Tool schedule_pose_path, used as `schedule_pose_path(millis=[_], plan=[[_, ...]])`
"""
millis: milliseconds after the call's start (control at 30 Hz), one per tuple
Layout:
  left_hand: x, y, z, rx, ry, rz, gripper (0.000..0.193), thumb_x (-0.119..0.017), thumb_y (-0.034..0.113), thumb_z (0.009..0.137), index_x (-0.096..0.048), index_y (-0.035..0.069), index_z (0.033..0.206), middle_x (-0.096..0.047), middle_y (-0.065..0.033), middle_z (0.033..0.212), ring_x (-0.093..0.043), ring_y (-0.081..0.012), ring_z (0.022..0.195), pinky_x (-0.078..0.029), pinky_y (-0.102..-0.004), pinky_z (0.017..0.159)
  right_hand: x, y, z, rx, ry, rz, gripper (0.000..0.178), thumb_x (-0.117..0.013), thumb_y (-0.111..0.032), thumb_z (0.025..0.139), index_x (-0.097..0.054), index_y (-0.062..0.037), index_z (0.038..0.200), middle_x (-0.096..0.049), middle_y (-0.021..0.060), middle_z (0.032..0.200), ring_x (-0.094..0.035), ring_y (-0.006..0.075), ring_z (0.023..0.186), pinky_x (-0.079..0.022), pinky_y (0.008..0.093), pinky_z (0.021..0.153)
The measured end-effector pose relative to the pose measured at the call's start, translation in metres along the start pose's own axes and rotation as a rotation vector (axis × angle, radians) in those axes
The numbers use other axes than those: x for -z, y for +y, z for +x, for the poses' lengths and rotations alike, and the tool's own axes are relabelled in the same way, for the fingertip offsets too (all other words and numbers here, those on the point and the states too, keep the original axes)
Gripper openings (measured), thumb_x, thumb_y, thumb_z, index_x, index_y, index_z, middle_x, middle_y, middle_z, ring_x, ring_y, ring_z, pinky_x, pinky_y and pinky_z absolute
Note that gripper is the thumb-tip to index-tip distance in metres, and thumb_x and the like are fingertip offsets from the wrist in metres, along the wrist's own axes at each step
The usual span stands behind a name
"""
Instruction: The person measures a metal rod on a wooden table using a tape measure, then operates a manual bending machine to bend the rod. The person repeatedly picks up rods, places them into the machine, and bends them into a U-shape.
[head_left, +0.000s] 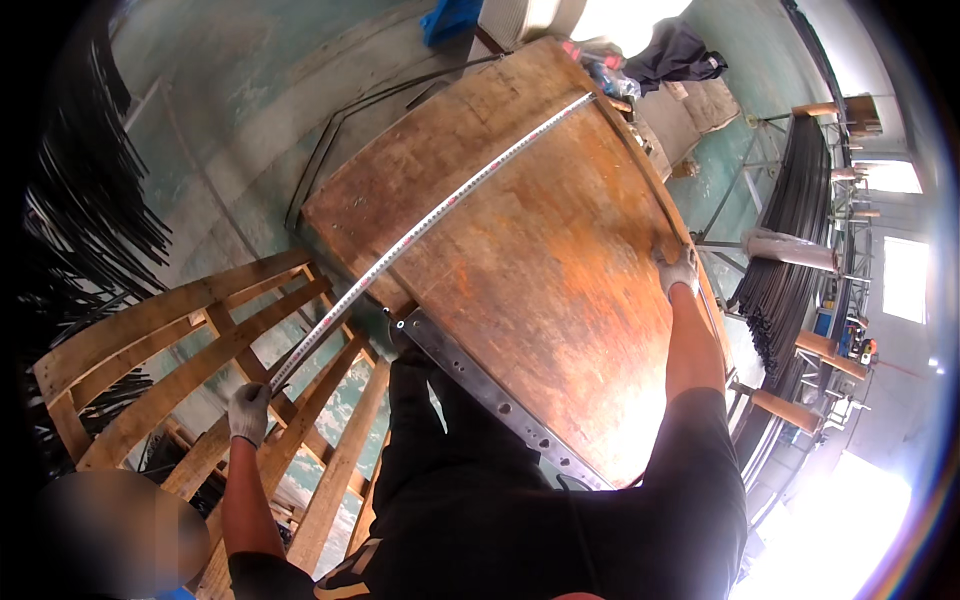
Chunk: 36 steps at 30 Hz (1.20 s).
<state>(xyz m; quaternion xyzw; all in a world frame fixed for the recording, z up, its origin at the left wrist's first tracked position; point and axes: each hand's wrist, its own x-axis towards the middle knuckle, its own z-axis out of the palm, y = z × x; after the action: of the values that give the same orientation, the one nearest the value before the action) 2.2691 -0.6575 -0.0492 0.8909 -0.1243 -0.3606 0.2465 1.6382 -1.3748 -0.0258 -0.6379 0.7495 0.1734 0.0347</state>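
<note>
My left hand (249, 413), in a light work glove, is closed on one end of a pulled-out tape measure (437, 215). The white blade runs diagonally up across the brown worktable (540, 270), its far end at the table's upper right edge. A thin dark bar (645, 180) lies along that edge. My right hand (678, 270), gloved too, rests at the table's right side with its fingers around the bar; the fingertips are partly hidden. The tape's case cannot be made out inside the left glove.
Wooden pallet slats (190, 335) stand at left under the tape. A metal plate with holes (500, 405) edges the table's near side. Bundles of black rods (790, 230) lie on a rack at right, more at far left. Dark cloth (675, 55) lies beyond the table; a blurred round shape is lower left.
</note>
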Motion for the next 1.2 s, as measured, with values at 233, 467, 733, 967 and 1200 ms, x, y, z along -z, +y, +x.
schedule_pose_path(millis=[233, 467, 733, 967, 1200], plan=[[0.007, 0.035, 0.0, -0.052, 0.057, 0.203, 0.036, -0.075, 0.033, 0.101, -0.08, -0.002, 0.108, -0.08, -0.022, 0.104, -0.078, -0.0343, 0.097, -0.058, -0.0431, 0.088, -0.021, 0.017, 0.014, 0.003, 0.026, 0.041, 0.121, -0.064, -0.084, 0.091, -0.027, -0.0061, 0.176, -0.03, 0.0192, 0.181, -0.026, 0.0344, 0.168, -0.03, 0.0441, 0.135], [0.001, 0.038, -0.004, -0.025, 0.073, 0.258, 0.035, -0.074, 0.036, 0.101, -0.081, 0.003, 0.109, -0.077, -0.021, 0.109, -0.075, -0.0381, 0.106, -0.057, -0.0449, 0.095, -0.024, 0.02, 0.022, 0.037, 0.068, 0.042, 0.119, -0.069, -0.08, 0.09, -0.032, -0.0028, 0.173, -0.035, 0.0218, 0.178, -0.036, 0.0375, 0.164, -0.036, 0.0432, 0.13], [-0.001, 0.041, -0.007, -0.01, 0.105, 0.241, 0.031, -0.072, 0.033, 0.102, -0.08, 0.004, 0.11, -0.076, -0.0195, 0.108, -0.074, -0.0382, 0.104, -0.056, -0.0454, 0.094, -0.021, 0.02, 0.023, 0.05, 0.019, 0.033, 0.12, -0.063, -0.085, 0.092, -0.029, -0.0029, 0.174, -0.03, 0.022, 0.18, -0.028, 0.0364, 0.167, -0.03, 0.0431, 0.134], [-0.001, 0.045, -0.011, -0.021, 0.133, 0.261, 0.028, -0.073, 0.032, 0.102, -0.08, 0.006, 0.109, -0.075, -0.0193, 0.107, -0.073, -0.0384, 0.103, -0.056, -0.0455, 0.092, -0.022, 0.019, 0.021, 0.049, 0.016, 0.019, 0.121, -0.061, -0.085, 0.093, -0.027, -0.0027, 0.175, -0.026, 0.021, 0.182, -0.025, 0.0356, 0.168, -0.027, 0.0429, 0.135], [-0.002, 0.053, -0.015, -0.026, 0.151, 0.275, 0.027, -0.073, 0.031, 0.103, -0.08, 0.006, 0.109, -0.075, -0.019, 0.107, -0.073, -0.0383, 0.103, -0.056, -0.0458, 0.092, -0.04, 0.03, 0.036, 0.081, 0.157, -0.013, 0.117, -0.061, -0.088, 0.089, -0.04, -0.0054, 0.171, -0.045, 0.0245, 0.171, -0.046, 0.0437, 0.156, -0.04, 0.0471, 0.128]])
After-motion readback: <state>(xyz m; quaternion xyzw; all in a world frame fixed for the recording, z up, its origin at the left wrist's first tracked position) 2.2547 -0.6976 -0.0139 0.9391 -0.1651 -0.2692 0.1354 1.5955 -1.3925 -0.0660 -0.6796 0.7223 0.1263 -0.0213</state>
